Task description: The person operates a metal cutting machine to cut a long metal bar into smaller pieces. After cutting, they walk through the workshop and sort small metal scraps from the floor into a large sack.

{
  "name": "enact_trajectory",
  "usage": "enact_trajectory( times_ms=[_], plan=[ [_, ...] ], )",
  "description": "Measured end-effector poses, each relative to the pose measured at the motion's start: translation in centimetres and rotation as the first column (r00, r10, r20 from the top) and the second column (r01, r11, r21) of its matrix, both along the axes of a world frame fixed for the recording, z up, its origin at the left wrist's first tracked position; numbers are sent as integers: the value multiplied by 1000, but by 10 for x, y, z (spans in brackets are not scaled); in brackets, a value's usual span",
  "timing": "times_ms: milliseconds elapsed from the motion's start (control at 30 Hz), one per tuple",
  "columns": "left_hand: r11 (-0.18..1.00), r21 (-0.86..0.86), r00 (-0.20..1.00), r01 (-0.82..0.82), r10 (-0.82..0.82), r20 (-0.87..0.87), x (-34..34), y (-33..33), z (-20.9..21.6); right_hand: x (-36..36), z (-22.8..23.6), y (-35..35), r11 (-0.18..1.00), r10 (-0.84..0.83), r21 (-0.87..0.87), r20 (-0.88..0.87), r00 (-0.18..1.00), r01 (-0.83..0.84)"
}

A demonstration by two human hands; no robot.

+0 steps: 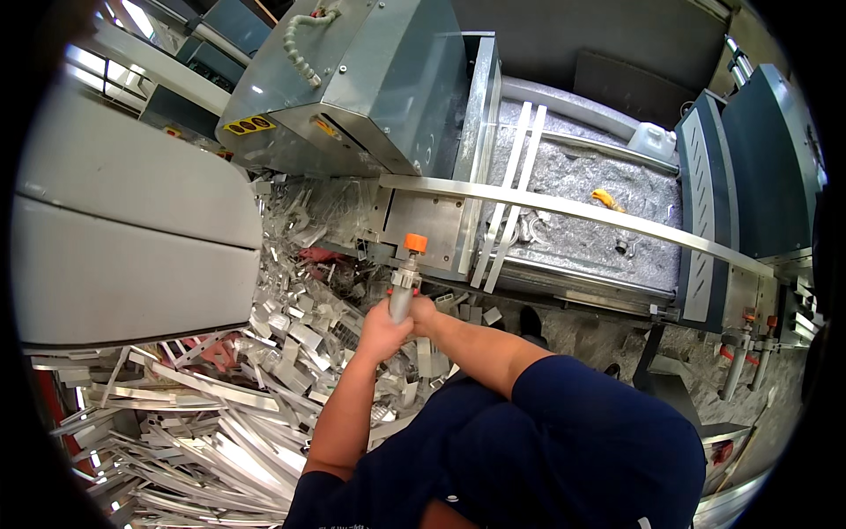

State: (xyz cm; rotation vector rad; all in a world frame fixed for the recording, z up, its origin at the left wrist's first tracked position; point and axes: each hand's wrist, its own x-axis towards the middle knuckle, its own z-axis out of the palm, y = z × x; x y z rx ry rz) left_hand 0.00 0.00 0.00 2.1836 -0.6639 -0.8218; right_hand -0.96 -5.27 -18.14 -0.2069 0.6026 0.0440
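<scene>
- Head view, with the clamp taken as the middle of the clock: the grey clamp (401,300) stands just below the picture's centre, its orange cap (415,243) at 12 o'clock, leaning slightly toward 1.
- Left hand (384,331) at 7 o'clock, touching the lower end of the clamp.
- Right hand (424,315) between 4 and 5 o'clock, against the clamp's other side and close to the left hand.
- Fingers of both hands are mostly hidden by the clamp and the hands themselves; I cannot tell whether they pinch it or only rest around it.
- Large grey-green machine (379,106) at 12 o'clock, with a pale hose (300,57) on it toward 11.
- Long metal bar (573,210) running from 12 round to 3 o'clock, apart from the orange cap and crossing two thin strips (512,159) between 1 and 2.
- Yellow object (606,199) at 2 o'clock on a bed covered in shavings, with a white jug (652,139) farther out.
- Two more clamps (733,370) far off, between 3 and 4 o'clock.
- Metal scraps (300,335) at 8 o'clock, with long strips (194,441) heaped beyond; red cloth (319,256) at 10.
- Smooth grey cover (132,229) between 9 and 10 o'clock.
</scene>
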Motion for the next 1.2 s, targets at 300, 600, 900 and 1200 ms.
enact_trajectory(
  times_ms=[300, 600, 900, 1200],
  plan=[
    [992, 24, 960, -126, 128, -250, 10, -3, -8, -23, -4, -11, 461, -22, -861, -251, 968, -213],
    [990, 56, 969, -131, 140, -202, 15, 0, -33, -63, -1, -42, -276, 9, -949, -163, 987, -154],
    [992, 72, 968, -107, 121, -221, 13, -6, -47, -68, 10, -57, -354, 159, -875, -405, 900, -331],
    [990, 58, 968, -129, 139, -210, 11, -8, -42, -15, 4, -27, 675, 306, -637, -217, 927, -372]
  ],
)
